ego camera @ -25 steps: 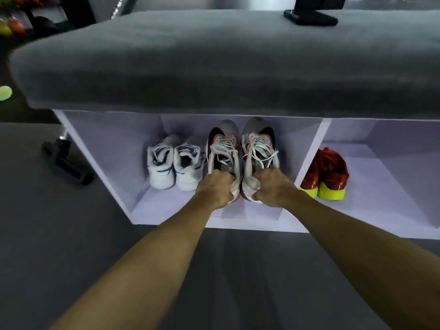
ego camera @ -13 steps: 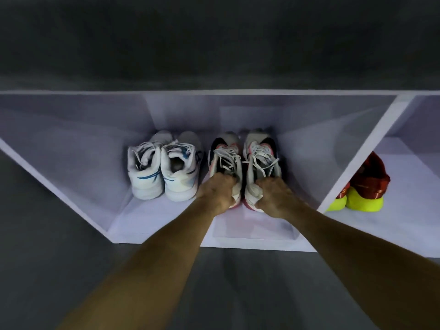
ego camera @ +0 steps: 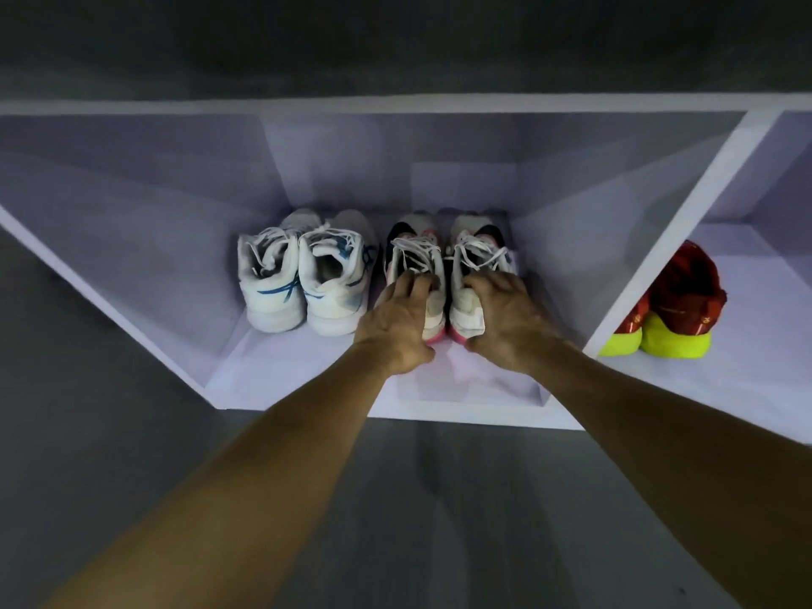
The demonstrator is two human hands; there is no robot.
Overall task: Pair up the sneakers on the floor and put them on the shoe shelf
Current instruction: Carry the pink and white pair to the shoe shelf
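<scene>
A white, black and pink sneaker pair stands heel-out in the left compartment of the white shoe shelf [ego camera: 439, 416]. My left hand [ego camera: 395, 327] lies on the heel of the left sneaker [ego camera: 413, 246], its fingers loosened and spread over the collar. My right hand [ego camera: 505, 318] rests the same way on the right sneaker [ego camera: 479, 243]. Both shoes sit flat on the shelf floor, side by side and touching. A white sneaker pair with blue stripes [ego camera: 303, 292] stands just to their left.
A red pair with yellow-green soles [ego camera: 679, 301] sits in the right compartment, beyond the slanted divider [ego camera: 672, 230]. A grey cushion [ego camera: 395, 46] overhangs the shelf top. Dark grey floor [ego camera: 439, 498] lies under my forearms.
The pair went deeper into the compartment, then my fists on the heels opened out. My head came lower and closer, so the cushion top is out of sight.
</scene>
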